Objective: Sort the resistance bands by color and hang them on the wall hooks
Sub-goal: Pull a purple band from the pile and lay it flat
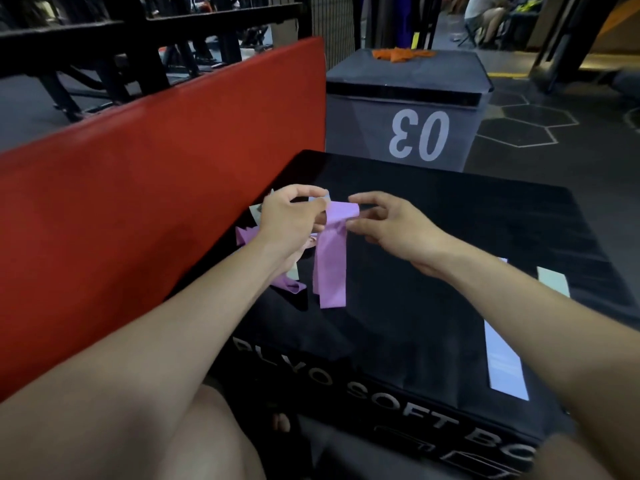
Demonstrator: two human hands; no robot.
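Note:
A purple resistance band (330, 261) hangs over the black plyo soft box (415, 237), its folded top pinched between both hands. My left hand (289, 223) grips its left end and my right hand (391, 225) holds the fold at the right with thumb and forefinger. More purple bands (289, 285) lie on the box under my left wrist. Two pale blue bands (504, 362) and a pale green band (553, 281) lie on the box's right side. An orange pile of bands (401, 54) rests on a far box.
A red padded mat (138, 188) stands along the left of the box. The grey box marked 03 (405, 109) is behind it. Black rack frames (121, 39) fill the back left, and a person sits at the far right (485, 15). No wall hooks are visible.

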